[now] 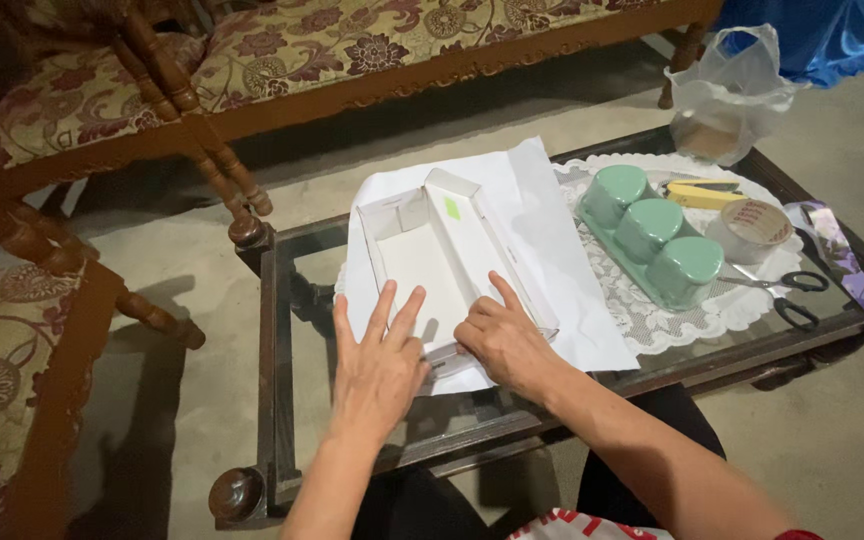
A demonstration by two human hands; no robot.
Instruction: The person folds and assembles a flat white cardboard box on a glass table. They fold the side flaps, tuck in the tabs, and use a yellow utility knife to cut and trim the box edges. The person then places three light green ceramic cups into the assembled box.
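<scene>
An open, shallow white cardboard box (430,262) lies on a sheet of white paper (552,250) on a glass-topped table (282,300). My left hand (380,362) rests flat at the box's near left corner, fingers spread and pointing away from me. My right hand (500,338) presses on the box's near right wall, index finger stretched along it and the other fingers curled. A small green sticker (451,208) sits on the far right flap of the box.
On a white lace doily (652,320) to the right stand a green tray with three green cups (652,235), a yellow stapler (702,192), a tape roll (749,228), black scissors (787,292) and a purple ribbon (847,262). A plastic bag (727,95) sits beyond; wooden upholstered seats (82,110) stand left and behind.
</scene>
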